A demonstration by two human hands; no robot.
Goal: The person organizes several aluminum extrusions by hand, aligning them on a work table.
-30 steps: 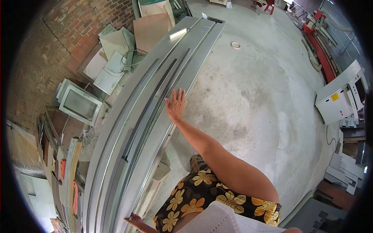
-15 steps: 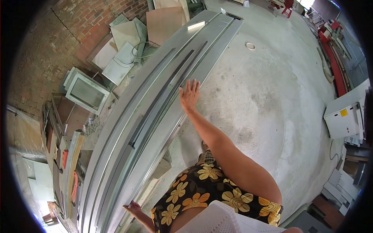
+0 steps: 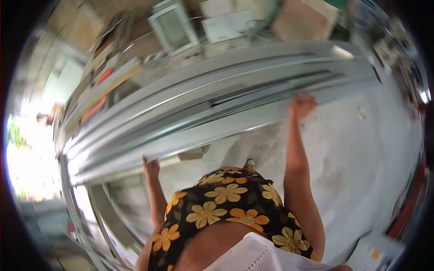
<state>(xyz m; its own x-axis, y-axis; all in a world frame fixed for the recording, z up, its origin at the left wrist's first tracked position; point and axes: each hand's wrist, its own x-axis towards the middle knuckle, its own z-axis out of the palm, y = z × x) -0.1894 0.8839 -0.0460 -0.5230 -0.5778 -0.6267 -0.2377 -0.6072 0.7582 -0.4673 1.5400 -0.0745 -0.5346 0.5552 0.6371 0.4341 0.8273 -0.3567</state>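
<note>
Long grey metal profiles and strips (image 3: 194, 107) lie lengthwise on a long grey metal panel (image 3: 235, 123) in front of me. My left hand (image 3: 152, 167) is at the near edge of the panel, toward its left end. One of its digits stretches out at the edge and the others look loosely bent, with nothing seen in them. Farther right, my right hand (image 3: 303, 106) is over the near edge with its fingers apart. Blur hides whether it touches the metal. It holds nothing that I can see.
A framed glass pane (image 3: 174, 28) and white boards (image 3: 229, 26) lean behind the panels. A brown board (image 3: 302, 21) stands farther right. Concrete floor (image 3: 361, 167) extends to the right, with a pale ring (image 3: 361, 112) on it. A white cabinet (image 3: 375, 253) is at lower right.
My view has swung left, so the panels now run across it. My right hand has gone from flat with spread fingers to more bent fingers. The left hand stays by the edge.
</note>
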